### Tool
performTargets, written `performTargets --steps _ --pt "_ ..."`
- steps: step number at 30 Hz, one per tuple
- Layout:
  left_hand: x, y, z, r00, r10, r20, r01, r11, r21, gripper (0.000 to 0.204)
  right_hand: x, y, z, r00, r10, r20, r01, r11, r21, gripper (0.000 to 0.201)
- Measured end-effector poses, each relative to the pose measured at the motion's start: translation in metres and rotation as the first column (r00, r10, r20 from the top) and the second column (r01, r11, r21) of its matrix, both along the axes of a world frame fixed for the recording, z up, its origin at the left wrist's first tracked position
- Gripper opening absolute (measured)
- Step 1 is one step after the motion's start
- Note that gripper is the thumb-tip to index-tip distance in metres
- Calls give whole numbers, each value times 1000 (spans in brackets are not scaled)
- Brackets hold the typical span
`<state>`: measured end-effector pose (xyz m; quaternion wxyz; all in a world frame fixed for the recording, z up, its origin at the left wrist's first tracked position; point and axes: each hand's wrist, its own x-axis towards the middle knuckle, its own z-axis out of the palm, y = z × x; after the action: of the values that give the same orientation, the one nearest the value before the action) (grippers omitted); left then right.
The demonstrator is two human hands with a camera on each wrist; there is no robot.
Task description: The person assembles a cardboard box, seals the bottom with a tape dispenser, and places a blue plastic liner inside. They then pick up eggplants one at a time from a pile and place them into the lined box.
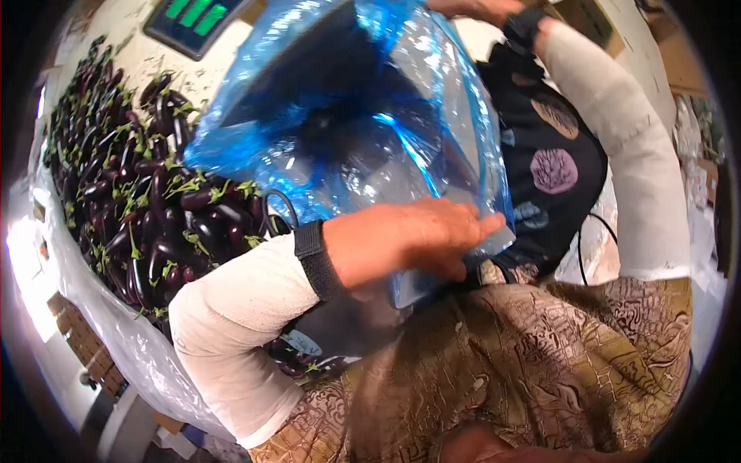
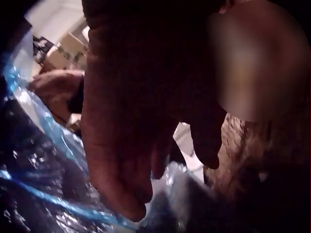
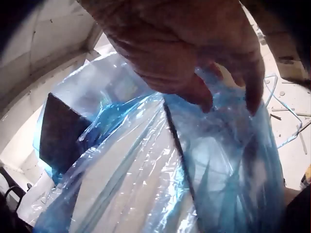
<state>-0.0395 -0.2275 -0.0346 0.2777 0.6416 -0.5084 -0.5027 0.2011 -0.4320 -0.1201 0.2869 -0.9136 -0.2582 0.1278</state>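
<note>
A large translucent blue plastic bag (image 1: 363, 131) stands spread in front of the person, its mouth wide, with a dark flat panel (image 1: 309, 65) showing through it. The left hand (image 1: 409, 235) reaches across the near rim. In the left wrist view its fingers (image 2: 131, 194) point down at the film, and the thumb stays apart from them. At the bag's far rim is the right hand (image 1: 478, 8), partly cut off by the frame. The right wrist view has this hand (image 3: 189, 53) over the blue film, thumb and forefinger apart; its other fingers are mostly hidden.
Many eggplants (image 1: 154, 208) lie heaped on the left, with clear plastic sheeting (image 1: 131, 339) along their near edge. A device with a green display (image 1: 193, 19) sits at the back left. Black cloth with round tree prints (image 1: 552, 170) lies right of the bag, below the right sleeve.
</note>
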Motion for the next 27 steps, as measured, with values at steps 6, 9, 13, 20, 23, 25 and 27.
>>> performTargets --steps 6,9,13,20,23,25,27 --pt "40 69 57 863 504 28 -471 826 -310 44 -11 -11 57 980 -95 172 142 948 -286 43" --pt "51 122 98 389 918 -81 -918 378 -124 33 -55 18 137 963 -245 -112 257 961 107 39" --pt "57 196 63 -75 995 61 -935 -49 -351 35 -77 59 155 993 -74 96 71 997 34 44" --pt "66 188 1 58 978 201 -820 162 -549 37 -129 112 90 796 601 65 -597 799 -72 31" --pt "101 169 -7 -33 950 311 -728 191 -659 23 -151 107 49 714 680 -167 -669 591 -450 45" --pt "130 166 -20 -116 844 524 -770 256 -584 26 -156 110 39 663 609 -435 -739 440 -511 42" --pt "154 153 -36 -202 822 533 -630 308 -713 27 -161 97 31 586 464 -665 -809 279 -518 39"
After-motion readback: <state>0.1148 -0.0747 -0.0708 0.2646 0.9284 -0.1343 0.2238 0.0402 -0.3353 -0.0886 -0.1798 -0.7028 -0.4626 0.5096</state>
